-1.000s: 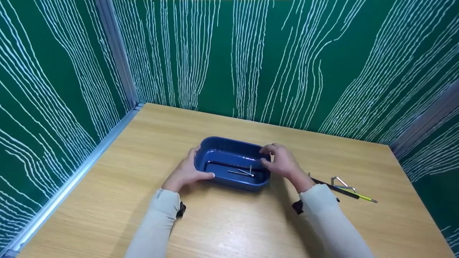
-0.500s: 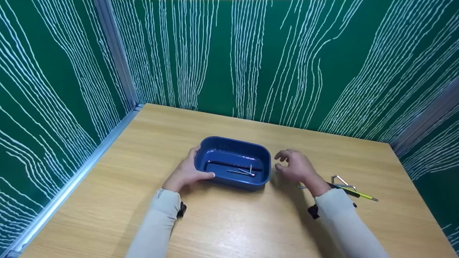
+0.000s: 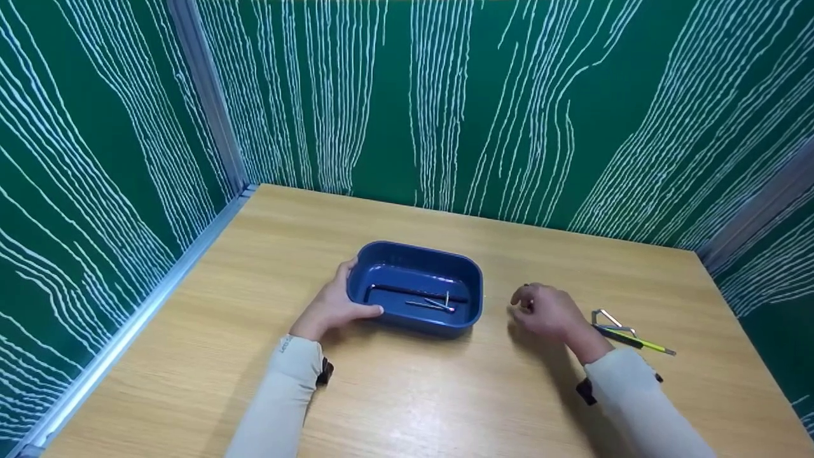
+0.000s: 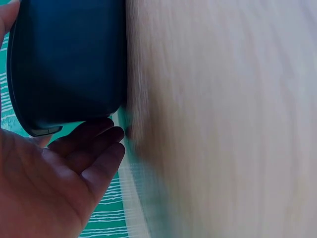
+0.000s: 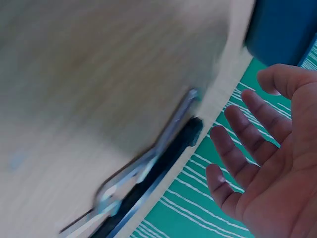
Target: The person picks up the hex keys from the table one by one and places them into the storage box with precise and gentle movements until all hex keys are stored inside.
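A dark blue plastic box (image 3: pixel 416 327) sits on the table. My left hand (image 3: pixel 332 308) holds its left end, thumb over the front rim and fingers along the far side; in the left wrist view those fingers (image 4: pixel 101 161) lie against the box's end. Inside the box lie a long dark L-shaped hex key (image 3: pixel 407 291) and several small silver hex keys (image 3: pixel 429 305). My right hand (image 3: pixel 548 312) is to the right of the box, apart from it, with loosely bent fingers and nothing in them.
Right of my right hand lie silver bent hex keys (image 3: pixel 613 321), a black bar (image 5: pixel 161 178) and a thin yellow-green rod (image 3: pixel 658 348) with a grey end. Green walls with white wavy lines (image 3: pixel 439 108) border the wooden table (image 3: pixel 407 394) at the back and sides.
My right hand has moved away from the box's right rim, out to the right toward the loose hex keys. My left hand and the box have stayed in place.
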### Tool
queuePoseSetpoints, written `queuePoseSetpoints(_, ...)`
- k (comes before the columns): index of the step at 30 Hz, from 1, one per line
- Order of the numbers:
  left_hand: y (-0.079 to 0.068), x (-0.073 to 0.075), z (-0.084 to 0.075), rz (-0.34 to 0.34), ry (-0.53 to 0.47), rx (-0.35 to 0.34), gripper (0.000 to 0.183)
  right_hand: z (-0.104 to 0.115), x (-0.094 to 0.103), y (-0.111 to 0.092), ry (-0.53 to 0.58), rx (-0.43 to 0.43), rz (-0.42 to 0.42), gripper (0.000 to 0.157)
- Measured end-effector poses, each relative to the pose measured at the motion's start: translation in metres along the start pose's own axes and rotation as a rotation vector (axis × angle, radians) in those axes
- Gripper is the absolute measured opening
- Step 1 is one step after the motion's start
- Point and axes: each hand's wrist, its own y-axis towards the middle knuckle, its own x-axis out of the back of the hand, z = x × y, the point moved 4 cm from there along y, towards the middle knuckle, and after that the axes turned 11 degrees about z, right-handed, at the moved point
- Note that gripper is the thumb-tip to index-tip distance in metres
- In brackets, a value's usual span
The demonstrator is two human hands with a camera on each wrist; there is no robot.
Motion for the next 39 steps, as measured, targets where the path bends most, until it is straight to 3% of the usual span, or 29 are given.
queuePoseSetpoints(13,0.002,-0.001,0.002,-0.009,-0.010,-0.015,0.105,-0.020,-0.008,-0.019,-0.125,-0.041,-0.002,0.015)
queuePoseSetpoints(21,0.002,0.000,0.001,-0.004,-0.017,-0.020,0.114,-0.031,-0.008,-0.023,-0.119,-0.064,0.021,0.016)
queuePoseSetpoints(39,-0.001,0.000,0.000,0.012,-0.027,0.001,0.110,-0.023,-0.010,-0.017,-0.178,0.025,-0.032,0.006)
